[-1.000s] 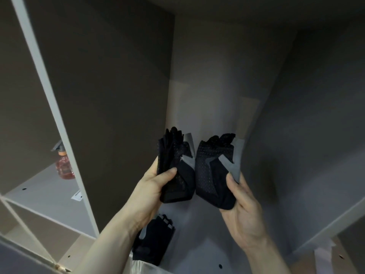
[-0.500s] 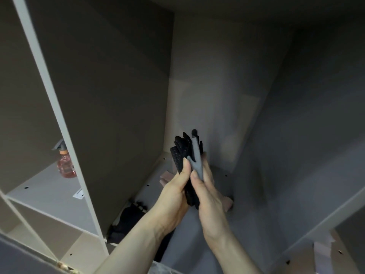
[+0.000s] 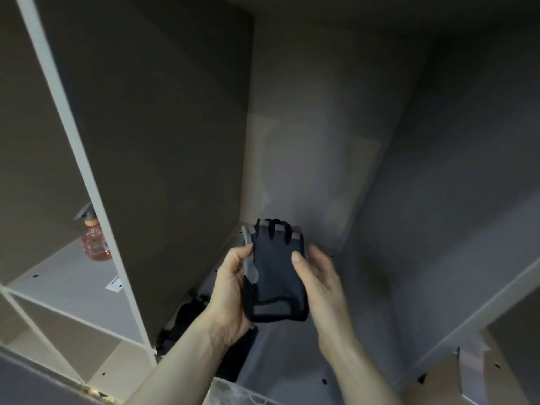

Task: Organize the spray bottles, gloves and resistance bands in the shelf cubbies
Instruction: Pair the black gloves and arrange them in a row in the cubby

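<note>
Inside the middle shelf cubby I hold a stacked pair of black fingerless gloves (image 3: 276,276) with grey patches, lying flat with the fingers pointing away from me. My left hand (image 3: 230,290) grips their left edge, thumb on top. My right hand (image 3: 317,280) holds the right edge, thumb pressed on the top glove. More black gloves (image 3: 187,320) lie on the cubby floor under my left forearm, partly hidden. A pink spray bottle (image 3: 95,239) with an orange collar stands in the cubby to the left.
A white vertical divider (image 3: 87,182) separates the left cubby from this one. The cubby's back wall (image 3: 306,171) is close behind the gloves. A small white label (image 3: 115,285) lies on the left shelf. Crinkled clear plastic (image 3: 236,394) shows at the bottom edge.
The two gloves were held apart side by side, then pressed together upright. Now they lie flat as one stack between both hands, lower in the cubby.
</note>
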`<state>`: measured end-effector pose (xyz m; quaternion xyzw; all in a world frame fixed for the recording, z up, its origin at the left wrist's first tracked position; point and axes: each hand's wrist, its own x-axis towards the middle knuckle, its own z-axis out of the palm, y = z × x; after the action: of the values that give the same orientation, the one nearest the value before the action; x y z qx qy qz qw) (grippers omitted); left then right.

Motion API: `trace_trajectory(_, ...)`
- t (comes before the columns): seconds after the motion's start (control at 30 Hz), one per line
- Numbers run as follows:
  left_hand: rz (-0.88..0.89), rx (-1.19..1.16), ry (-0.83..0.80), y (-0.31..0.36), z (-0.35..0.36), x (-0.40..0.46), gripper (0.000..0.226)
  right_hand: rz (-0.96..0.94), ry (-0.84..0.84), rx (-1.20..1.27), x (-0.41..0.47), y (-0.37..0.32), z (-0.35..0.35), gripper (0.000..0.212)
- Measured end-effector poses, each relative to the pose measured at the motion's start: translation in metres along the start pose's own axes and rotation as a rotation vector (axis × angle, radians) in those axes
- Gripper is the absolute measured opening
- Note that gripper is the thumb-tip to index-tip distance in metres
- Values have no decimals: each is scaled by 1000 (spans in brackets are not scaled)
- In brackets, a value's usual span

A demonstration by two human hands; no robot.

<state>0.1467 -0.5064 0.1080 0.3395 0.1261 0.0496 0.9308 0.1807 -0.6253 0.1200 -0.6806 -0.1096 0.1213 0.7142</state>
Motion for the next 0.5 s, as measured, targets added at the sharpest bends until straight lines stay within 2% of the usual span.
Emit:
trace_trajectory(0.07, -39, 56, 54, -4, -3, 0, 43, 100, -70, 76, 1, 3, -6, 26)
trace_trajectory(0.17, -93, 159, 94, -10, -7, 0, 40, 82, 17, 130, 1, 13, -10, 19)
trace_trajectory(0.3, 27, 350, 127, -25, -17, 3, 37, 73, 11, 111, -2, 35, -11, 18)
trace_trajectory(0.37, 117, 394, 138, -31, -18, 1, 33, 44, 15, 121, -4, 44, -9, 29)
trace_trajectory(0.43, 200, 409, 134, -33, -16, -1, 29, -31, 66, 121, -7, 50, -8, 57)
trace_trajectory(0.5, 245, 401, 119, -34, -13, -1, 29, -104, 101, 131, -9, 50, -5, 62)
